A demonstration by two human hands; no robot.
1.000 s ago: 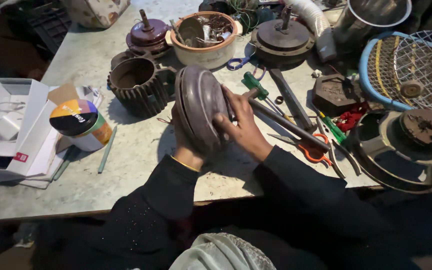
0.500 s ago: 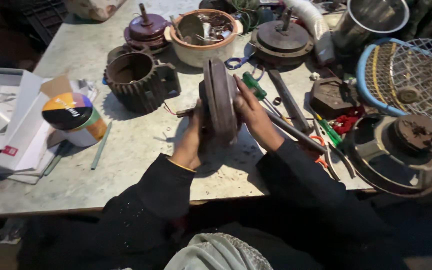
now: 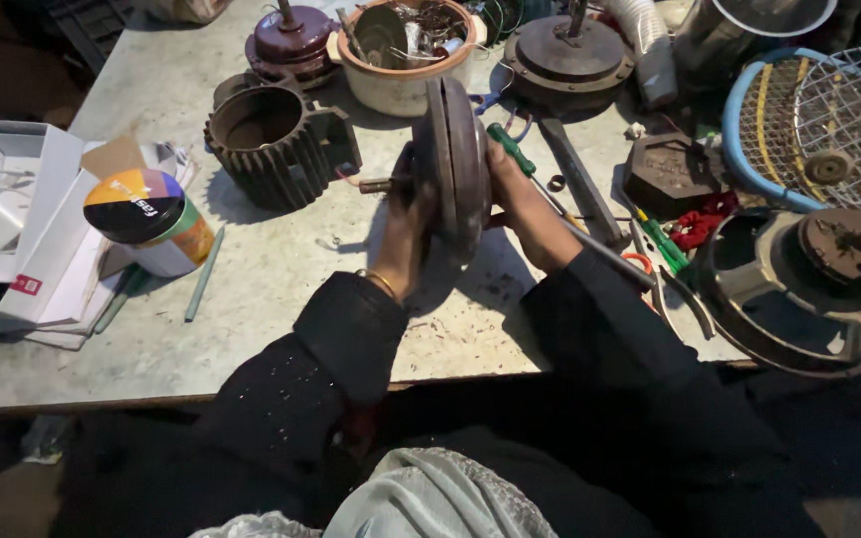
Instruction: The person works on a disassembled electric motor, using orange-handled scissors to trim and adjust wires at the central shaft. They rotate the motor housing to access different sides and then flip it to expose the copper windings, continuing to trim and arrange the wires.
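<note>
Ribbed dark motor housing (image 3: 276, 139) at upper left of grey worktable (image 3: 251, 299). Beige bowl of scrap parts (image 3: 406, 50) behind. Colourful-lidded can (image 3: 151, 219) beside open white box (image 3: 12, 219). Blue-rimmed wire fan guard (image 3: 829, 130) far right, green-handled screwdriver (image 3: 510, 149) nearby.

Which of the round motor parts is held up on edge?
The grey disc with a shaft, gripped between left hand and right hand; the others lie flat on the table.

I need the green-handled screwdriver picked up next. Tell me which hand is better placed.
Right, probably. The right hand grips the motor disc on the side where the green-handled screwdriver lies, almost touching it. The left hand is across the disc.
</note>
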